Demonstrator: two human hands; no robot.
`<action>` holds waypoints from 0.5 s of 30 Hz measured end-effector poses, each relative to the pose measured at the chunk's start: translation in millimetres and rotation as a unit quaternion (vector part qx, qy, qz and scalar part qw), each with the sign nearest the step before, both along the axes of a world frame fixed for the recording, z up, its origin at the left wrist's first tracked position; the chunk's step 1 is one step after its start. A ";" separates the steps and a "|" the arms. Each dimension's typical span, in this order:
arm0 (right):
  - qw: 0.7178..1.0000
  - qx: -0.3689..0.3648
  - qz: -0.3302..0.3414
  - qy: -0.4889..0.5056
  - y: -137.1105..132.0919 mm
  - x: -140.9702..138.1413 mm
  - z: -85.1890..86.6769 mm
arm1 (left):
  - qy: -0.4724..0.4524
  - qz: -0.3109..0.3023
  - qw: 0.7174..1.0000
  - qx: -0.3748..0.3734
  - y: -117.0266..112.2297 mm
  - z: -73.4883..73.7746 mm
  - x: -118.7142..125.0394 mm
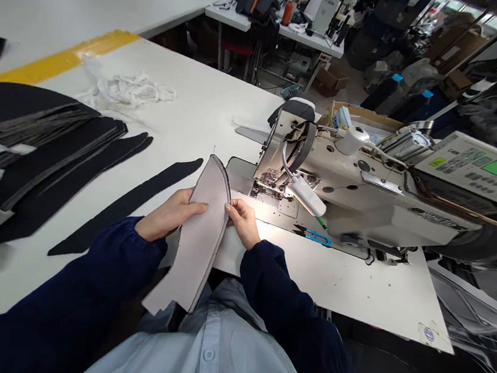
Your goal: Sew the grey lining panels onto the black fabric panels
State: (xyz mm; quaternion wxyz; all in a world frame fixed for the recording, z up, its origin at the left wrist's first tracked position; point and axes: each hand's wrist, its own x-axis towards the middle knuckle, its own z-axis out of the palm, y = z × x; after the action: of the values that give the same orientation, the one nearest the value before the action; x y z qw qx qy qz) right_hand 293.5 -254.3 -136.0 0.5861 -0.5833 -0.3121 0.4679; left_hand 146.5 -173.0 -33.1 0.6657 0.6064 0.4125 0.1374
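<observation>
A curved grey fabric panel [202,223] with a dark edge hangs over the table's front edge, between my hands. My left hand [171,210] grips its left side, thumb on the grey face and fingers behind. On the opposite edge, my right hand [242,219] pinches the dark border between thumb and fingers. The panel's top tip points away from me, close to the sewing machine [364,194]. A long black fabric strip [129,206] lies on the table behind and left of my left hand. Blue thread snips [314,236] rest by the machine, right of my right hand.
Stacked black fabric pieces [54,158] cover the table's left side. White thread scraps [129,90] lie behind them, near yellow tape [60,60]. The machine's lamp [305,194] hangs beside its needle area. A control panel [479,171] and a cardboard box [373,117] stand at the right.
</observation>
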 end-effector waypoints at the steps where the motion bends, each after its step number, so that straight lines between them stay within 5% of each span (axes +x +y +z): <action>1: 1.000 -0.009 0.011 0.003 1.9 2.2 -0.2 | -0.001 0.000 1.000 -0.016 1.0 1.8 1.0; 15: 0.998 -0.049 0.039 -0.001 1.4 7.6 -1.8 | -0.032 0.001 0.999 0.016 8.6 -4.5 5.8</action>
State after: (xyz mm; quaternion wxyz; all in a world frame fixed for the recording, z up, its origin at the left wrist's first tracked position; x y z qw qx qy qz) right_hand 301.1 -252.9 -137.8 0.5379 -0.5993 -0.3118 0.5042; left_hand 152.2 -164.4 -37.7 0.6690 0.6114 0.3895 0.1643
